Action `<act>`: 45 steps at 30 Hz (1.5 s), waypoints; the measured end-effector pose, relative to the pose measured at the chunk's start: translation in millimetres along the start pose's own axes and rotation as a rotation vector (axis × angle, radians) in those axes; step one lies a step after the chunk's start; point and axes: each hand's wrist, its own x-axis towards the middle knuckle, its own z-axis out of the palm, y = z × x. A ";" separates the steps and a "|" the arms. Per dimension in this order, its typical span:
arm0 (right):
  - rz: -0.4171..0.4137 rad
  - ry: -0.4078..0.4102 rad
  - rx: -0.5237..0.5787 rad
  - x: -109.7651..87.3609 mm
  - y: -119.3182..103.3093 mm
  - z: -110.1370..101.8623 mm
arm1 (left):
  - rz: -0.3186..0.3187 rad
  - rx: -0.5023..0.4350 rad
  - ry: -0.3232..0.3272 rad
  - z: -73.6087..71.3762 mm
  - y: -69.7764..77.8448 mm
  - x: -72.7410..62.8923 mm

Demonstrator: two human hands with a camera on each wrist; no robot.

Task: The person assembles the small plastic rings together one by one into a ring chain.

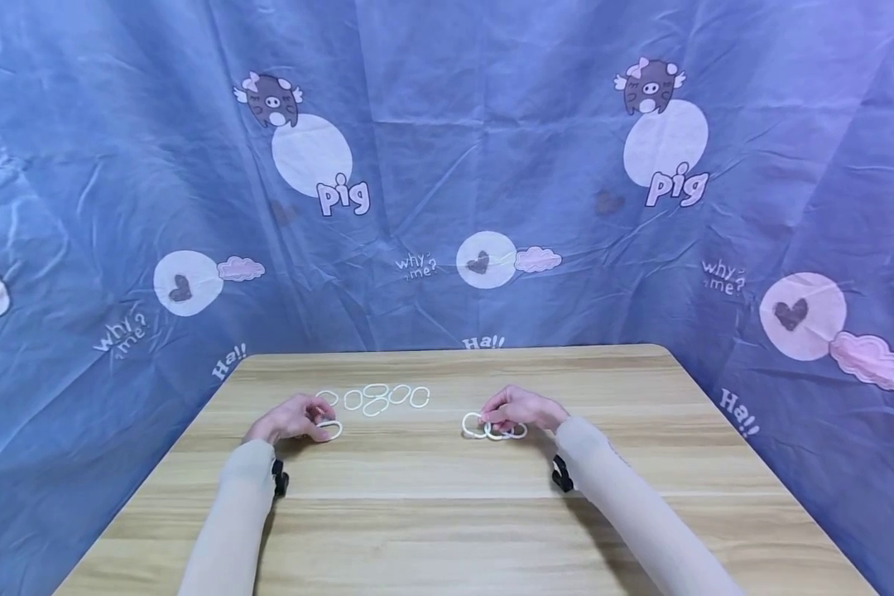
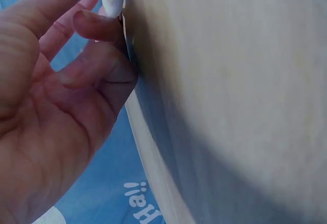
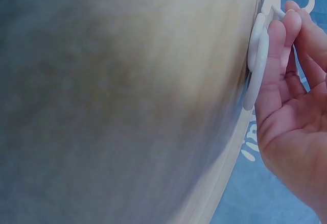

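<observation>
In the head view, my left hand [image 1: 292, 417] pinches a white oval plastic ring [image 1: 340, 429] between thumb and fingers, low over the left part of the table. Part of that white ring [image 2: 115, 2] shows at the top of the left wrist view, with the other fingers curled below it. To the right, my right hand [image 1: 523, 406] holds a white ring [image 1: 464, 426] by its edge with thumb and fingertips. Joined to it is a short chain of white rings [image 3: 259, 68], hanging under the fingers close to the tabletop.
Several loose white rings [image 1: 428, 396] lie in a group on the wooden table [image 1: 447, 538], beyond and right of my left hand. A blue printed curtain [image 1: 432, 165] stands behind the table's far edge and along both sides.
</observation>
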 end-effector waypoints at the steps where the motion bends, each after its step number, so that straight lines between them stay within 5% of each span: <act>1: 0.002 -0.001 -0.001 0.2 -0.2 -0.2 | -0.005 0.002 0.000 0.8 0.2 0.3; 13: 0.011 -0.012 0.014 3.1 -1.9 -1.2 | 0.003 -0.023 -0.030 6.1 4.8 1.9; 25: 0.012 0.005 0.001 0.4 -3.7 1.1 | 0.020 -0.189 -0.159 21.7 25.0 11.6; 36: 0.030 0.046 0.012 -2.6 -1.0 -1.0 | 0.152 -0.053 -0.114 47.0 52.6 31.2; 45: 0.007 -0.010 0.009 -1.6 -5.0 -1.6 | 0.075 -0.236 -0.162 68.7 76.1 41.8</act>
